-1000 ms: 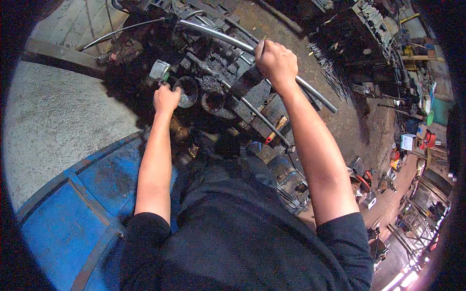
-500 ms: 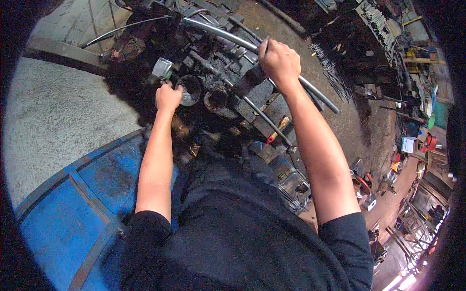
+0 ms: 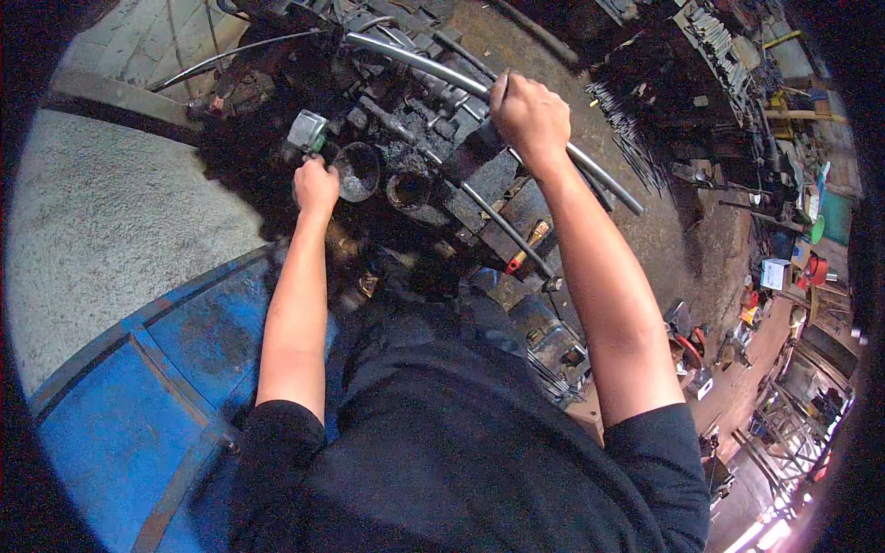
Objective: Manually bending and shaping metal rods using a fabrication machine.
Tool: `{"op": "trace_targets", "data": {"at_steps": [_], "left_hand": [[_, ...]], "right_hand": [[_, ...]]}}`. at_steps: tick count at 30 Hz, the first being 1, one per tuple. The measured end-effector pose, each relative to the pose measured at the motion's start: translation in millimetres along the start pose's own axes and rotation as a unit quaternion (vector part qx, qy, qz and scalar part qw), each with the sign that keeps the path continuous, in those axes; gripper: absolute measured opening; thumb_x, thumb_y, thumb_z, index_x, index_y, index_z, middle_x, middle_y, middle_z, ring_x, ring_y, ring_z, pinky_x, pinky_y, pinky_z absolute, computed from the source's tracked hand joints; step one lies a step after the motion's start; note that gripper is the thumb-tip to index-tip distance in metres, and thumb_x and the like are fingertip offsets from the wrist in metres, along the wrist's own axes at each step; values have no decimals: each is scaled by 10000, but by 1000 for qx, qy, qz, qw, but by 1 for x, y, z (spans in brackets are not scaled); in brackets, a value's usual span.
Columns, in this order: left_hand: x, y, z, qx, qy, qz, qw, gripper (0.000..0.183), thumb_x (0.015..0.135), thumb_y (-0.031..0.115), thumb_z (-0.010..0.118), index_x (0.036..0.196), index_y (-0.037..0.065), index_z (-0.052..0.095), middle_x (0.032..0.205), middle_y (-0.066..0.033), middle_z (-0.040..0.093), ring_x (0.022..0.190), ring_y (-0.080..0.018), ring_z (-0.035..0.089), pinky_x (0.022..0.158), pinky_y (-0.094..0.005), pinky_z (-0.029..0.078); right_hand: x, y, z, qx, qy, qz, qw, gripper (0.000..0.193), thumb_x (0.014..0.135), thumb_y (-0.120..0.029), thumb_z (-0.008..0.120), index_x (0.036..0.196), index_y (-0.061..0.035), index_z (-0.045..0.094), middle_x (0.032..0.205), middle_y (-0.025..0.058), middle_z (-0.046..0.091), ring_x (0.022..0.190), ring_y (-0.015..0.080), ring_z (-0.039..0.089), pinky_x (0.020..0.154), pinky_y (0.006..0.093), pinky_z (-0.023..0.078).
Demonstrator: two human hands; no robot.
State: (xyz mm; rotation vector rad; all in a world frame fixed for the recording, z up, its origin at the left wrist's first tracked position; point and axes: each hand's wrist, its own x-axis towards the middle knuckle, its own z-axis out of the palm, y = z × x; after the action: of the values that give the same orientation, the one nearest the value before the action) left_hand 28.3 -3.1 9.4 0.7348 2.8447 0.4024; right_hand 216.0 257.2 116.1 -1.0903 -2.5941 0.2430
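Observation:
My right hand point(image 3: 532, 118) is wrapped around a long shiny metal pipe point(image 3: 419, 63) that slants across the dark machine point(image 3: 396, 129) from far left to near right. My left hand point(image 3: 316, 189) is closed just below a small box-shaped unit point(image 3: 307, 131) with a grey face and green side. What its fingers grip is too dark to make out. Right beside it sits a round cup point(image 3: 358, 172) with grey bits inside, and a second rusty round cup point(image 3: 408, 191) stands to its right. Dark metal shavings lie over the machine.
A brush with a yellow and red handle point(image 3: 527, 247) lies on the machine's near right side, by a thinner metal rod point(image 3: 498, 221). Blue metal panels point(image 3: 120, 415) stand at near left. Thin rods point(image 3: 631, 138) lie heaped on the floor at right, near cluttered shelves.
My left thumb, which stuck out toward the round cup, has folded in against the fingers. My right hand and the pipe look unmoved.

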Motion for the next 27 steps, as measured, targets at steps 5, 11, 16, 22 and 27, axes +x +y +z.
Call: {"op": "trace_targets", "data": {"at_steps": [5,11,16,22,27], "left_hand": [[2,4,-2,-23,51,-1,998,188,777,137,592,833,-39,626,779,-271,614,803,-427,602,724,-492,470],[18,-18,5,30,76,29,996,210,797,109,615,964,-18,606,823,-236,625,837,-408,601,732,-478,468],[21,-33,12,54,80,65,993,155,783,87,622,884,-30,613,841,-242,622,837,-410,602,731,-481,466],[12,-27,4,24,43,20,999,125,777,82,610,829,-32,618,798,-245,622,810,-427,600,698,-478,460],[14,-30,5,23,51,19,998,127,789,88,601,852,-19,626,812,-239,627,809,-425,601,696,-481,456]], "right_hand": [[1,4,-1,6,-29,15,999,384,892,-320,403,769,-39,633,788,202,644,710,390,627,689,476,503],[2,-1,-4,-1,-27,12,1000,373,885,-322,416,768,-42,632,778,194,646,711,376,631,674,467,504],[1,-3,-5,-4,-38,11,999,429,890,-358,393,768,-45,659,778,198,652,713,357,649,680,458,518],[2,0,-5,-1,-36,18,999,412,886,-347,403,770,-44,656,776,196,652,718,360,647,695,459,515],[3,-4,-5,-3,-37,13,999,402,886,-338,407,771,-43,654,778,198,651,723,362,647,688,462,514]]}}
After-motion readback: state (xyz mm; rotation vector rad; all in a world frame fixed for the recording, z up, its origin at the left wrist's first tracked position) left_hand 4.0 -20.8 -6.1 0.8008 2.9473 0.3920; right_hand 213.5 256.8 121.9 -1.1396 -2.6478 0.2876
